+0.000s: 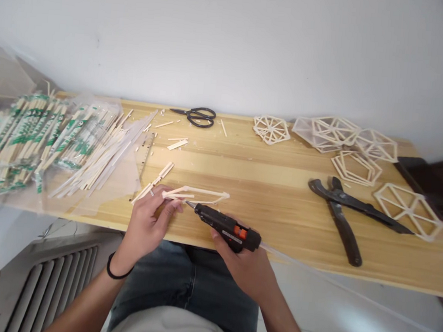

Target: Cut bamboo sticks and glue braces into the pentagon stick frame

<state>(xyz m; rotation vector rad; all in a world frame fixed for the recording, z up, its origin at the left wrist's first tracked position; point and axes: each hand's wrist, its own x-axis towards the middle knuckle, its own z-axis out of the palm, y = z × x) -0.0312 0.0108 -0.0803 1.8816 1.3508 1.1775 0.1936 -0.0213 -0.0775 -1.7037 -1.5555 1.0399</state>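
Observation:
Near the table's front edge, my left hand (152, 219) pinches one end of a small frame of wooden sticks (206, 191). The frame's far end points right, held over the table. My right hand (245, 269) is wrapped round a black hot glue gun (224, 224) with an orange-red part on its side. The gun's metal nozzle points left and reaches the frame's lower side by my left fingertips; whether they touch I cannot tell. A long translucent glue stick (313, 275) runs out from the gun's back to the right.
Wrapped chopsticks (30, 134) and loose sticks (102, 150) lie at left. Black scissors (198, 116), a ruler (145, 154) and cut pieces (177, 143) are at the back. Stick polygons (335, 132) lie back right, beside a pair of black-handled cutters (342, 207) and another hexagon (407, 209).

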